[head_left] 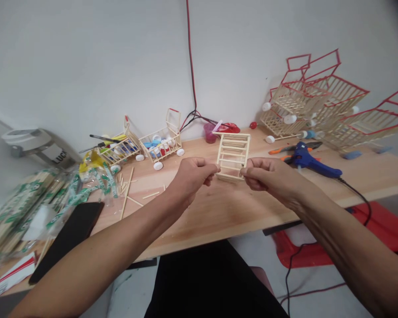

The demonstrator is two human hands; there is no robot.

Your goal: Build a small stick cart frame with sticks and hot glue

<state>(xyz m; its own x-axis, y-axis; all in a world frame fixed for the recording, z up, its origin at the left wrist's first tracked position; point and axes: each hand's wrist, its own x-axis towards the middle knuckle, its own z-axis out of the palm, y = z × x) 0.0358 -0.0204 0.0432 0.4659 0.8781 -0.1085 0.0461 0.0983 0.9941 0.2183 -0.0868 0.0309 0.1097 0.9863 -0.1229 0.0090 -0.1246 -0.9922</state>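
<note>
A small frame of wooden sticks, with several crossbars like a ladder, is held up over the table between both hands. My left hand pinches its lower left edge between thumb and fingers. On the lower right edge, the thumb and fingers of my right hand are closed too. Below and to the left of my left hand, loose cut sticks lie on the wood. A blue glue gun rests beyond my right hand, its cable running off the table's right side.
Two small stick carts with white wheels stand at the back left, filled with bottle caps and tools. Larger red-edged carts are stacked at the right. A black phone, packed sticks and a lidded jar occupy the left. Orange-handled pliers lie near the glue gun.
</note>
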